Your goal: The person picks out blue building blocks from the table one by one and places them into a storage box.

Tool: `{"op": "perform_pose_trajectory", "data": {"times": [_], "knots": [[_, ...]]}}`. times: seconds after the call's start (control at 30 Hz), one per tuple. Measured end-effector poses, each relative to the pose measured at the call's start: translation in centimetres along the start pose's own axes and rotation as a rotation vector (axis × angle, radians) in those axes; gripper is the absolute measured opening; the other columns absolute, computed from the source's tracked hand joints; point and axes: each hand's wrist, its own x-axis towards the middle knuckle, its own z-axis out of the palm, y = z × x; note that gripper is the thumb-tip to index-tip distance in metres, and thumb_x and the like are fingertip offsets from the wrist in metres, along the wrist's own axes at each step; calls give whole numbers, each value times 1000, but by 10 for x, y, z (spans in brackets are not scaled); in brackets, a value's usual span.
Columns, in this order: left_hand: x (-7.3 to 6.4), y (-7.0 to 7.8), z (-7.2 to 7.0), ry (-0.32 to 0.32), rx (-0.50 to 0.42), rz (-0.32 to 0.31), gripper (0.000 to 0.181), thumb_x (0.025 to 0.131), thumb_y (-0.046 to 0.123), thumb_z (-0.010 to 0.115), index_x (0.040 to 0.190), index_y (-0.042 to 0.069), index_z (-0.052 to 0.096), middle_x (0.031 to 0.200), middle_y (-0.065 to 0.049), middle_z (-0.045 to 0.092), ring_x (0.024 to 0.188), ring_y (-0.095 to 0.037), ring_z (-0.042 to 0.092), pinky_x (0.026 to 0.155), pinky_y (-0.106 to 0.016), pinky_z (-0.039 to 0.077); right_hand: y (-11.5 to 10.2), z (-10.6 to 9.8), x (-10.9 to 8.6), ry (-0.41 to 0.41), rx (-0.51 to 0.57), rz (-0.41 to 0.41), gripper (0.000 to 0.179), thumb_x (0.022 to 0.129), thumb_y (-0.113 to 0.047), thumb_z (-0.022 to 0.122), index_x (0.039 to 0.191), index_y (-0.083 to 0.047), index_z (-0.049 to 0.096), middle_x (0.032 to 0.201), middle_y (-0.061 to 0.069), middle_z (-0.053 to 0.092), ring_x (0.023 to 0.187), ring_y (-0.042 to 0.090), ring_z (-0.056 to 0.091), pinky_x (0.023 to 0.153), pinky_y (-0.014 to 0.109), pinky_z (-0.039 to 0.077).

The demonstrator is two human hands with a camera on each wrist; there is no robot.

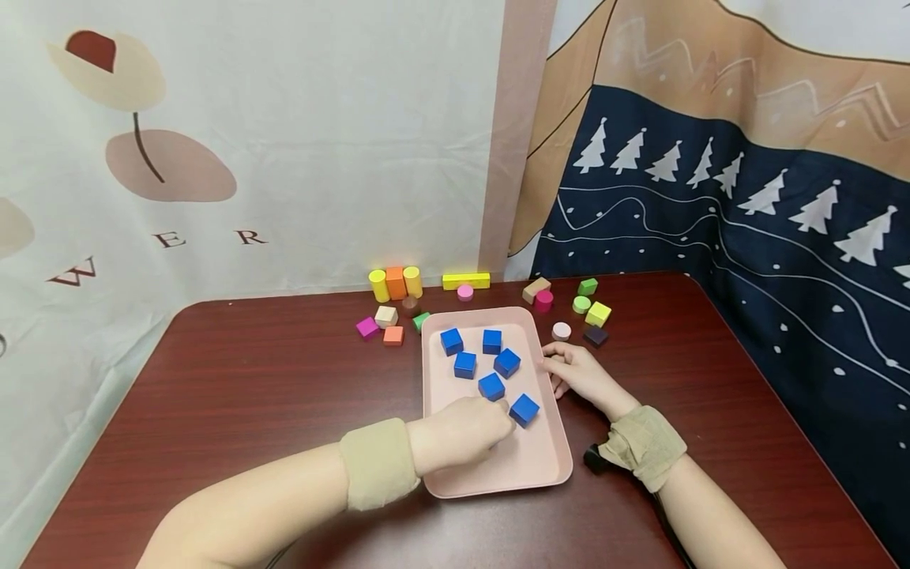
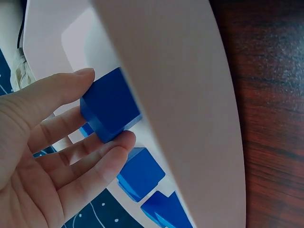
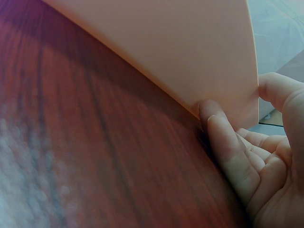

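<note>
A pink tray (image 1: 444,484) lies on the table with several blue cubes in it, one blue cube (image 1: 524,410) just right of the left hand. My left hand (image 1: 465,431) is over the lower half of the tray. Thumb and fingers pinch a blue block (image 2: 111,104) in the left wrist view; the hand hides that block in the head view. With my right hand (image 1: 584,375) I grip the tray's right edge, the thumb (image 3: 275,88) at the rim and curled fingers (image 3: 228,137) against the outer wall and lower edge.
Behind the tray stand yellow cylinders (image 1: 379,286), an orange block (image 1: 395,282) and a yellow bar (image 1: 465,281). A magenta block (image 1: 367,328) lies left, a dark block (image 1: 596,336) and a lime block (image 1: 598,314) right. A curtain (image 1: 320,158) hangs behind the table (image 1: 270,371).
</note>
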Motion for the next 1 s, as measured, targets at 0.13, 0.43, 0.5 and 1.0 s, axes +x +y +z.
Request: {"op": "perform_pose_trajectory", "data": {"times": [0.13,0.43,0.5,1.0], "knots": [[0,1,-1,-11,5,6,9,88,9,67,82,15,68,77,0,60,61,-10,56,55,-18,45,0,0,0,-2,1,-10,35,97,-10,54,120,16,50,76,9,64,55,14,59,53,27,54],[0,2,-3,-17,8,1,10,88,8,67,82,15,68,75,1,59,62,-9,55,54,-17,44,1,0,-1,1,7,-8,36,97,-10,54,121,16,49,77,9,64,55,13,59,52,27,54],[0,2,-4,-20,12,2,9,88,9,67,82,15,68,76,1,60,62,-9,56,55,-17,44,1,0,-1,3,7,-2,36,97,-10,54,122,16,49,78,8,65,56,13,60,53,27,54],[5,-11,-19,-28,-139,-110,14,86,24,71,95,14,68,76,2,54,62,-7,47,52,-15,40,28,-5,13,6,12,6,44,96,-21,59,124,11,50,79,10,67,57,16,62,53,31,55]]}}
